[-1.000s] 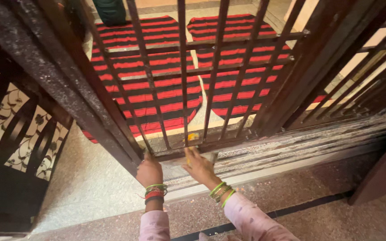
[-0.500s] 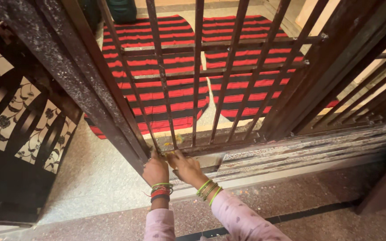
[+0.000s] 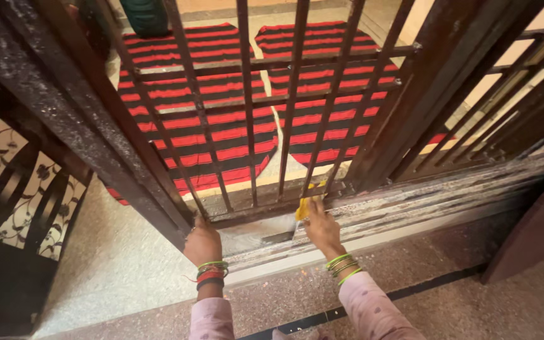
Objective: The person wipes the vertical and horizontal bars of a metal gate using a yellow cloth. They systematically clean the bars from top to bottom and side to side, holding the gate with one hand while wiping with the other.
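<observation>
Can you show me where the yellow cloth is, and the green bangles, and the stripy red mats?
yellow cloth (image 3: 303, 206), head view, middle of the fold above the right hand.
green bangles (image 3: 341, 266), head view, on the right wrist.
stripy red mats (image 3: 221, 126), head view, left mat behind the gate bars.

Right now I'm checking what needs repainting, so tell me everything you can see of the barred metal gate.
The metal gate is dark brown, worn and speckled pale. Thin upright bars cross two horizontal rails inside a thick frame. It stands above a stepped threshold. The left hand grips its lower corner; the right hand presses a yellow cloth against its bottom rail.
</observation>
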